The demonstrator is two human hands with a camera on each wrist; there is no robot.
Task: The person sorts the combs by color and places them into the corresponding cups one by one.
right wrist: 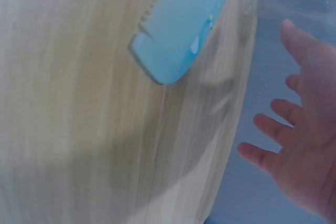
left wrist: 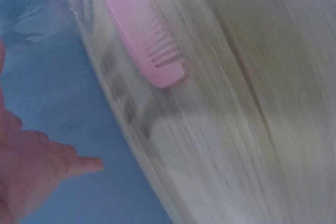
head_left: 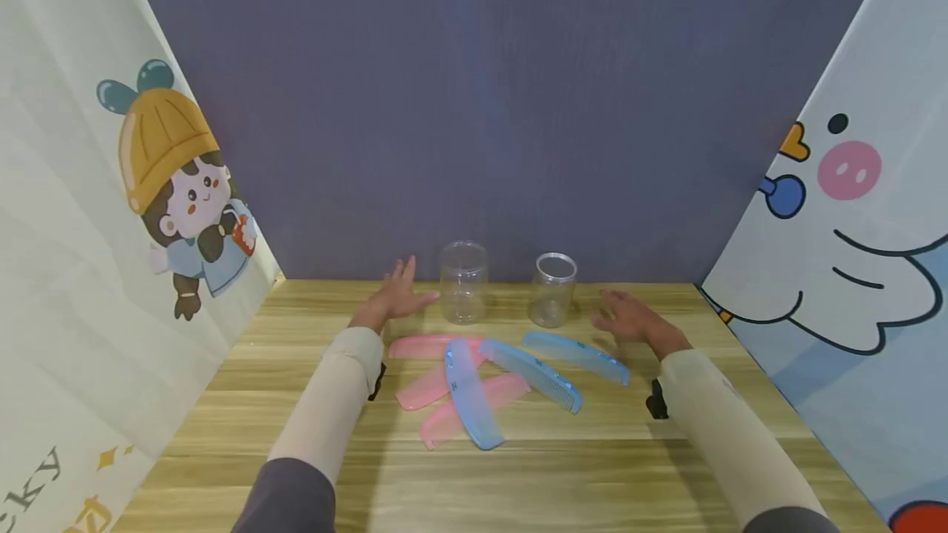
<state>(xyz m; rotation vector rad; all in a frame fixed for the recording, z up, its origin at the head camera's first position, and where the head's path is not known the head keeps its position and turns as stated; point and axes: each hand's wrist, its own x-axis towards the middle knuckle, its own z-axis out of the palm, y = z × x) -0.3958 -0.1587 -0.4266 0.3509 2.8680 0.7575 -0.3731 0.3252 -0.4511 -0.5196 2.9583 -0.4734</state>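
Observation:
My left hand (head_left: 396,296) is spread beside the left clear jar (head_left: 463,286), its thumb pointing at the jar's side and nothing in its grasp. On the other side, my right hand (head_left: 628,317) has its fingers extended toward the smaller clear jar (head_left: 551,294), with a gap between them. Both jars stand upright. In front of them lie several combs in a loose pile: a pink comb (head_left: 422,346) at the back left, more pink ones below, a blue comb (head_left: 468,401) across the top, and another blue comb (head_left: 581,354) nearest my right hand.
The wooden table (head_left: 563,475) ends at a dark blue-grey panel (head_left: 504,105) close behind the jars. Printed cloths with cartoon figures flank it, a white one (head_left: 59,229) on the left and a blue one (head_left: 874,401) on the right.

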